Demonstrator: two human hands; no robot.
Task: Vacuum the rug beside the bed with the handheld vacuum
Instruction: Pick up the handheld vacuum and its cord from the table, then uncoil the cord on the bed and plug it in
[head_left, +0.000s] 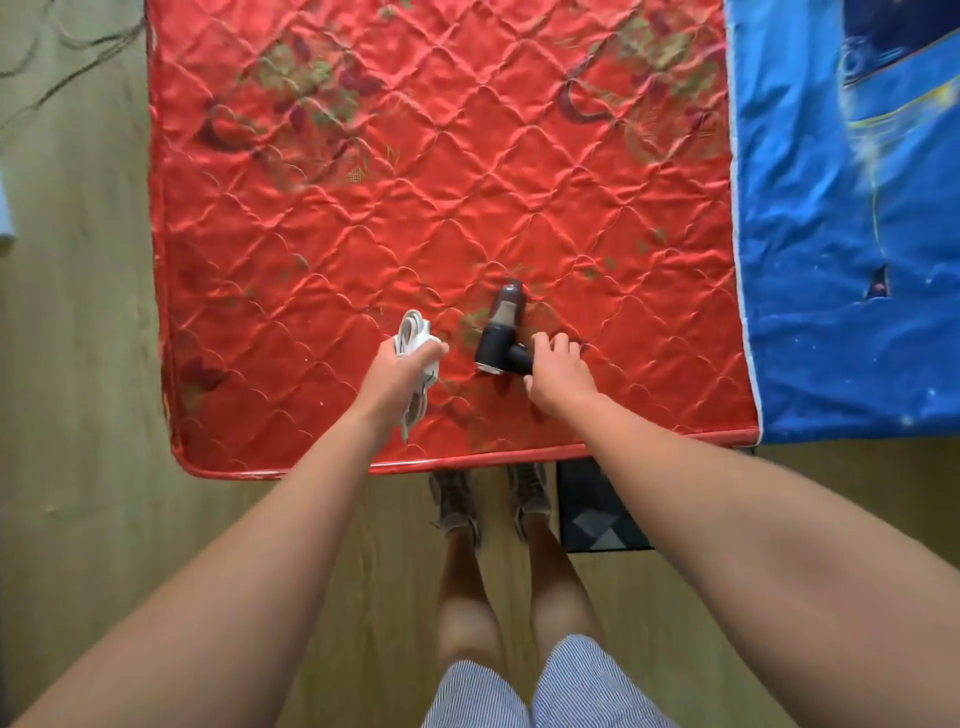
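Observation:
A dark handheld vacuum (500, 332) lies on the red quilted mattress (363, 208), nozzle pointing away from me. My right hand (558, 371) rests over its handle at the right end, fingers curled around it. My left hand (400, 371) holds a coiled white cable with a plug (413, 338), just left of the vacuum. A small dark patterned rug (597, 512) lies on the floor under the mattress's near edge, right of my feet, partly hidden by my right arm.
A blue sheet (841, 234) covers the bed to the right of the mattress. Wooden floor (78, 338) runs along the left and near sides. Dark cables (62, 57) trail at the top left. My shoes (488, 501) stand at the mattress edge.

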